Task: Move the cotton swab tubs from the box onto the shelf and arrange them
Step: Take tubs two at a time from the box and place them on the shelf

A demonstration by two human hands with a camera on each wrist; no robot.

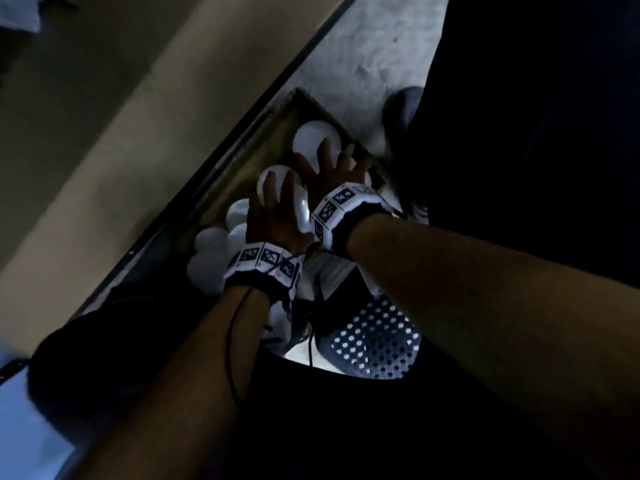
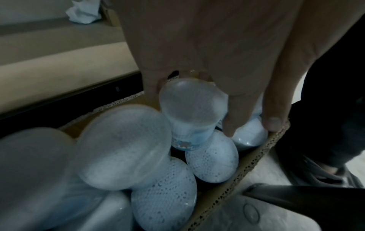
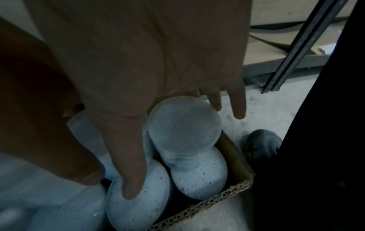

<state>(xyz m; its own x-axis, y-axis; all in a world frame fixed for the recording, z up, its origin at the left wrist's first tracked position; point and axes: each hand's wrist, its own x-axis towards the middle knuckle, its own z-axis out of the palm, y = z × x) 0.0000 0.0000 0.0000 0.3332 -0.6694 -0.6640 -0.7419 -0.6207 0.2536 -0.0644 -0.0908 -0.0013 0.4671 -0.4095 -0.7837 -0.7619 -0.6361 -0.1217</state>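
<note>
head view: the cardboard box (image 1: 277, 133) sits on the floor near the middle of the frame, beside the dark edge of the shelf (image 1: 86, 140) that fills the 10 o'clock side. both hands are down in it. the left hand (image 1: 273, 216) has its fingers spread over one round tub (image 1: 277, 174); the right hand (image 1: 332, 168), at its 2 o'clock, spreads over another tub (image 1: 311, 136). more cotton swab tubs (image 1: 211, 251) crowd the box toward 7 o'clock. the step looks like the pick-up, with nothing lifted clear yet.

left wrist view: the left hand's fingers (image 2: 233, 121) reach down around an upright clear tub (image 2: 191, 109) at the centre, one finger at its 10 o'clock side and others at 3 o'clock, the outermost resting on the box wall (image 2: 256, 157). whether they squeeze the tub i cannot tell. other tubs lie stacked from 6 to 8 o'clock.

right wrist view: the right hand's fingers (image 3: 126, 164) are spread; one long finger runs down at 9 o'clock of a raised tub (image 3: 183, 123) and touches a lower tub (image 3: 138, 203), while the others pass behind it at 1 o'clock. a shoe (image 3: 260, 143) stands at 3 o'clock outside the box.

next, i judge each hand must close around its tub's sides, lift straight up without toppling the neighbours, then carry toward the shelf.
</note>
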